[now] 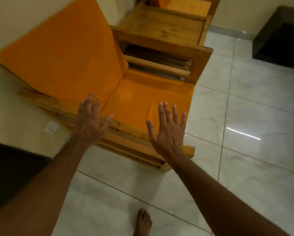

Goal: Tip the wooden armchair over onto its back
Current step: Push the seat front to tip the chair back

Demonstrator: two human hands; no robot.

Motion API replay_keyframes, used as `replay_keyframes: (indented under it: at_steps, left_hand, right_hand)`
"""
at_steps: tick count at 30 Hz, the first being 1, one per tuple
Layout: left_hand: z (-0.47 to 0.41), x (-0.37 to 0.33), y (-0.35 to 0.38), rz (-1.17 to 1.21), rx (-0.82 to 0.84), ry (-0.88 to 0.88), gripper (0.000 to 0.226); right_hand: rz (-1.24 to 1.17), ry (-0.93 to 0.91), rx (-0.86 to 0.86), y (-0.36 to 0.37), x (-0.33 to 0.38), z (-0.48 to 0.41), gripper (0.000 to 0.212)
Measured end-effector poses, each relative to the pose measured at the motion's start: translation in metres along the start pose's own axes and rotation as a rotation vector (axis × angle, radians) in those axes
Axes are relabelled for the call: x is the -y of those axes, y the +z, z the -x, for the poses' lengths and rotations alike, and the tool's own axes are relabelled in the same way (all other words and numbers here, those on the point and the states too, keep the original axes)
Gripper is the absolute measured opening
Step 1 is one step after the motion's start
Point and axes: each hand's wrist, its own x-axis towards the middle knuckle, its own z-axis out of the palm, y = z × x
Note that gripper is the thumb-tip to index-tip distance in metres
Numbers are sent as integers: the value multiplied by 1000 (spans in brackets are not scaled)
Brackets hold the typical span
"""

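The wooden armchair [200,63] with orange seat and back cushions fills the middle of the head view, its back against the cream wall on the left. My left hand [90,123] hovers with fingers spread over the near armrest, beside the back cushion [66,57]. My right hand [168,132] is spread wide over the front corner of the seat cushion [148,101]. Neither hand holds anything. Whether the palms touch the chair I cannot tell.
A wooden side table [161,29] stands just beyond the chair, with another orange-cushioned seat behind it. Dark furniture [279,41] sits at the far right and a dark piece [12,169] at the near left. My bare foot [143,222] stands on glossy white tiles [245,133].
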Motion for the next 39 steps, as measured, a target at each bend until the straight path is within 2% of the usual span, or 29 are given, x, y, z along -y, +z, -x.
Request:
replay_keyframes:
  at_steps: [6, 15, 25, 39]
  left_hand:
    - [-38, 37, 30, -45, -33, 149, 82]
    - [-56, 89, 54, 25, -44, 166, 80]
    - [-79, 99, 57, -16, -108, 310, 74]
    - [-156, 92, 63, -27, -105, 319, 71]
  right_hand:
    - [69, 115, -6, 41, 8, -10, 77]
    - [147, 195, -53, 64, -1, -4, 87]
    - [172, 126, -122, 65, 0, -9, 87]
    - [140, 206, -164, 75, -12, -86, 84]
